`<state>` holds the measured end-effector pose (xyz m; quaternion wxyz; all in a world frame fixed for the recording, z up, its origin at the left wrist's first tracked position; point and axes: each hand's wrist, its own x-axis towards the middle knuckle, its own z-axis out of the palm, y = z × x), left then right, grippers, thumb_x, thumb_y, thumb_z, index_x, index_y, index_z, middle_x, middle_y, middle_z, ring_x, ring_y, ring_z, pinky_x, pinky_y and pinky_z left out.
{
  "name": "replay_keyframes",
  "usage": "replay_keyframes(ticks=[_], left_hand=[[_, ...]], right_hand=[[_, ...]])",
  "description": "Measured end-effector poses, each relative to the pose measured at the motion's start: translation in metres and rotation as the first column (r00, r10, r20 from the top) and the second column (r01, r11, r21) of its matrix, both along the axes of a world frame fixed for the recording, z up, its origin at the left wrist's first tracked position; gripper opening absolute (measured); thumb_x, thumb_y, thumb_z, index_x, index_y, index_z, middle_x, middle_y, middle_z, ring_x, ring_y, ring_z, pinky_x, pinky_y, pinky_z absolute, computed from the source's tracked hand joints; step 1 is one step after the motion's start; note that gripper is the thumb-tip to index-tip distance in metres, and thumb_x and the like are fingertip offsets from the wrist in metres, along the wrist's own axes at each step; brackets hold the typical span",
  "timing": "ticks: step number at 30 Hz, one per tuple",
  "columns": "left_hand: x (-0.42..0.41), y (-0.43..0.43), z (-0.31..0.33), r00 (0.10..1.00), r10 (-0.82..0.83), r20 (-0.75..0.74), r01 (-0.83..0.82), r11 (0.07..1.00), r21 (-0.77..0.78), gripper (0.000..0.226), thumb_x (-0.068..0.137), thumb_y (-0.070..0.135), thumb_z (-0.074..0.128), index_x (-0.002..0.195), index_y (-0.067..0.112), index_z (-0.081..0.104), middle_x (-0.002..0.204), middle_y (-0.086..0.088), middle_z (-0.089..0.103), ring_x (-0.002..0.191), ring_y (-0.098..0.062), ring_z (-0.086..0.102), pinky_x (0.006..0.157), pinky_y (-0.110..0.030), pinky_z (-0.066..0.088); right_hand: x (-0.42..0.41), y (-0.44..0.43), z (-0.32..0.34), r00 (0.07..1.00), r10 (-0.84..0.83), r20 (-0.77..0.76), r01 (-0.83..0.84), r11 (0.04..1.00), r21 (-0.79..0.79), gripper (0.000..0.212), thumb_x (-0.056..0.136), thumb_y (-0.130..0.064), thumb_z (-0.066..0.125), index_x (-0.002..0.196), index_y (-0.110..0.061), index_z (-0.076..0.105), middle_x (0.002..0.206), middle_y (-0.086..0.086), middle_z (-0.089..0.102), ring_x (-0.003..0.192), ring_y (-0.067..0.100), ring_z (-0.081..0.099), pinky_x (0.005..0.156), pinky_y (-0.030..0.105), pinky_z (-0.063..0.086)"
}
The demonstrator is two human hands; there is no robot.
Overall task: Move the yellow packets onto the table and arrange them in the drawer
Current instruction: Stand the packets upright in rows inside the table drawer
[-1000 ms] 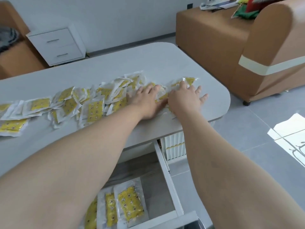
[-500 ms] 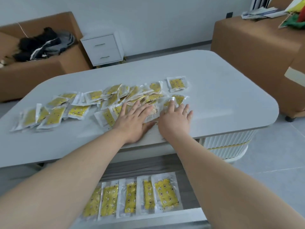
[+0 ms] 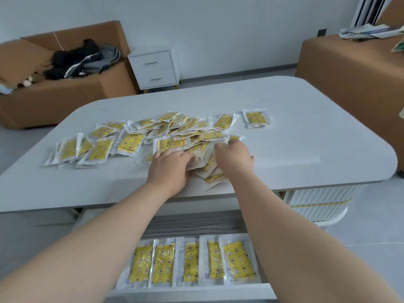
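Observation:
Several yellow packets (image 3: 131, 142) in clear wrappers lie spread across the white table (image 3: 306, 149). One packet (image 3: 255, 118) lies apart at the far right. My left hand (image 3: 169, 169) and my right hand (image 3: 232, 157) curl their fingers round a bunch of packets (image 3: 207, 165) near the table's front edge, one hand on each side of it. Below the table the open drawer (image 3: 192, 290) holds a row of several yellow packets (image 3: 190, 262) lying side by side.
A white two-drawer nightstand (image 3: 155, 69) stands by the far wall. A brown sofa (image 3: 65, 92) with dark clothes is at the left, another brown sofa (image 3: 349, 68) at the right. The table's ribbed white base (image 3: 319, 204) is right of the drawer.
My flat hands have drawn toward the table's front edge and curled, gathering a bunch of packets between them. The camera has swung left, bringing the drawer's row into fuller view.

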<state>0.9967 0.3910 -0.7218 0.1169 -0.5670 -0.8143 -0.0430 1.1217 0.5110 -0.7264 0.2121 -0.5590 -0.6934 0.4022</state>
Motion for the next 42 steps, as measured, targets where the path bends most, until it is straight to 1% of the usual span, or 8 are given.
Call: replay_keyframes(ticks=[5,11,17,25,30,33,37,42], left_hand=[[0.013,-0.014,0.002,0.995,-0.013,0.1,-0.01,0.973,0.229,0.031,0.101,0.019,0.051,0.126,0.025,0.068,0.1,-0.002,0.075,0.096,-0.03,0.064,0.079,-0.035,0.042],[0.02,-0.027,0.017,0.969,0.034,0.244,-0.142,0.887,0.439,0.031,0.104,0.024,0.049,0.129,0.015,0.065,0.088,-0.006,0.072,0.083,-0.029,0.066,0.064,-0.029,0.039],[0.039,-0.026,0.019,0.823,0.015,0.567,-0.313,0.846,0.432,0.041,0.103,0.025,0.051,0.067,0.015,0.035,0.058,0.003,0.04,0.052,-0.016,0.034,0.047,-0.032,0.024],[0.063,-0.018,0.033,0.58,-0.019,0.814,-0.434,0.839,0.329,0.038,0.103,0.029,0.053,0.072,0.011,0.039,0.067,0.003,0.043,0.06,-0.016,0.04,0.052,-0.03,0.029],[0.067,-0.027,0.035,0.37,-0.029,0.929,-0.481,0.849,0.218,0.032,0.094,0.021,0.058,0.068,0.014,0.039,0.064,0.001,0.04,0.059,-0.021,0.039,0.056,-0.03,0.031],[0.067,-0.048,0.043,0.369,0.034,0.929,-0.479,0.864,0.158,0.022,0.088,0.027,0.07,0.089,0.012,0.053,0.079,0.001,0.05,0.071,-0.017,0.051,0.062,-0.031,0.039],[0.073,-0.075,0.027,0.287,0.154,0.946,-0.378,0.925,-0.036,0.075,0.082,0.035,0.082,0.141,0.007,0.046,0.121,-0.001,0.057,0.101,-0.016,0.058,0.087,-0.03,0.041],[0.082,-0.074,0.001,-0.009,0.261,0.965,-0.229,0.939,-0.256,0.035,0.074,0.018,0.089,0.097,0.012,0.064,0.107,-0.006,0.074,0.106,-0.023,0.067,0.097,-0.036,0.049]], right_hand=[[0.017,0.001,0.01,0.946,-0.181,-0.269,0.168,0.983,-0.069,0.03,0.092,-0.018,0.047,0.063,-0.023,0.051,0.058,0.0,0.048,0.065,0.031,0.046,0.058,0.03,0.041],[0.034,0.008,0.016,0.756,-0.426,-0.498,0.392,0.903,-0.177,0.036,0.087,-0.01,0.066,0.12,-0.023,0.067,0.105,-0.006,0.069,0.078,0.014,0.068,0.069,0.028,0.057],[0.044,0.006,0.022,0.497,-0.615,-0.612,0.457,0.785,-0.417,0.053,0.089,0.004,0.049,0.133,-0.025,0.046,0.097,-0.01,0.054,0.075,0.01,0.06,0.058,0.023,0.046],[0.067,-0.013,0.055,0.659,-0.452,-0.601,0.234,0.883,-0.407,0.056,0.084,0.002,0.06,0.132,-0.026,0.055,0.101,0.0,0.065,0.082,0.021,0.066,0.079,0.039,0.061],[0.088,-0.028,0.058,0.886,-0.082,-0.456,-0.026,0.974,-0.226,0.02,0.079,0.001,0.074,0.098,-0.004,0.069,0.096,0.014,0.076,0.083,0.029,0.076,0.081,0.047,0.063],[0.111,-0.039,0.055,0.963,0.25,-0.103,-0.258,0.964,-0.068,0.019,0.075,-0.011,0.083,0.088,-0.017,0.071,0.088,0.005,0.076,0.081,0.023,0.074,0.073,0.038,0.062],[0.128,-0.055,0.044,0.727,0.526,0.441,-0.548,0.832,-0.09,0.023,0.07,-0.02,0.087,0.082,-0.022,0.067,0.078,-0.005,0.066,0.067,0.013,0.058,0.057,0.025,0.044],[0.123,-0.06,0.002,0.5,0.622,0.602,-0.624,0.741,-0.248,0.029,0.073,-0.023,0.088,0.087,-0.016,0.064,0.082,-0.001,0.064,0.071,0.016,0.056,0.06,0.028,0.045]])
